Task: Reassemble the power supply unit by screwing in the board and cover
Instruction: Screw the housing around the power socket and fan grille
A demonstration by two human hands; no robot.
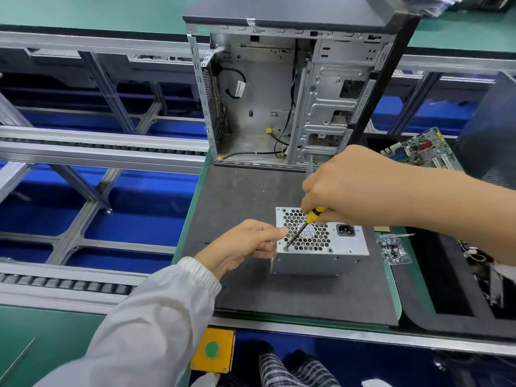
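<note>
The silver power supply unit stands on the dark mat, its honeycomb fan grille and black power socket facing up. My right hand grips a yellow-and-black screwdriver; the shaft slants down-left and its tip sits on a screw at the grille's front-left corner. My left hand holds the unit's left edge, thumb on the top face and fingers curled against the side.
An open, empty computer case stands at the mat's far edge. A clear bag of screws lies right of the unit. A green circuit board sits at the far right. Roller conveyor rails run along the left.
</note>
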